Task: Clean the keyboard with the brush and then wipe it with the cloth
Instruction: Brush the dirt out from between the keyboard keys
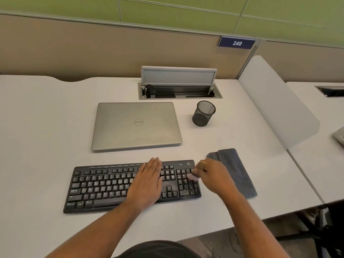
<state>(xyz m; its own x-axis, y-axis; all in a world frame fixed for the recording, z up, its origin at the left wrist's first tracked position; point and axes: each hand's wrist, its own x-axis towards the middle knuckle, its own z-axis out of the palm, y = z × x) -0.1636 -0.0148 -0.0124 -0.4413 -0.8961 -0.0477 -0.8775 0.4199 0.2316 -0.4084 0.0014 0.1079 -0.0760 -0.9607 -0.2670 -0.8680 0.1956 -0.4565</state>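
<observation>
The right hand (214,176) holds the brush (193,176) on the number keys of the black keyboard (104,189), which stretches long to its left under the flat left hand (147,183), while the folded cloth (236,172) waits just right of it; the keyboard says Logitech, a sign (236,43) says 249.

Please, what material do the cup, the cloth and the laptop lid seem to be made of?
Cup: black wire mesh, probably metal; light shows through the weave.
Cloth: soft grey fabric, perhaps microfibre; its surface looks matte and napped, and it lies folded.
Laptop lid: silver, dull sheen with small scratches; metal or painted plastic, I cannot tell which.
</observation>
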